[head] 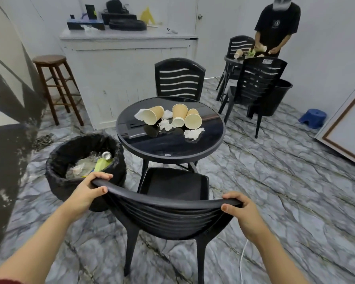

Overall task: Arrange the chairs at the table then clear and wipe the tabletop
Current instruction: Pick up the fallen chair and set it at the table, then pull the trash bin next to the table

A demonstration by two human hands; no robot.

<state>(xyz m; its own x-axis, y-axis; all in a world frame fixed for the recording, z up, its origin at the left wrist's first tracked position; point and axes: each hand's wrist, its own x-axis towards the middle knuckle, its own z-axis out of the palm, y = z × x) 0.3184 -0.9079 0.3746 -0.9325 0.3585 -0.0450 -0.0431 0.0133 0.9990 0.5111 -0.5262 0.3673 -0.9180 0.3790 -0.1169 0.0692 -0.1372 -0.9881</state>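
Note:
A black plastic chair (172, 214) stands in front of me, its seat pointing at the round black table (168, 148). My left hand (90, 189) grips the left end of its backrest top. My right hand (242, 212) grips the right end. On the tabletop lie three tan paper cups (179, 114) on their sides among crumpled white napkins (193, 133). A second black chair (179, 78) stands at the far side of the table, facing me.
A black bin (84, 171) lined with a bag and holding rubbish stands left of the chair, close to the table. A wooden stool (53, 87) and white cabinet (129, 78) are behind. At back right, a person works at another table with chairs (258, 87); a blue stool (313, 118) sits nearby.

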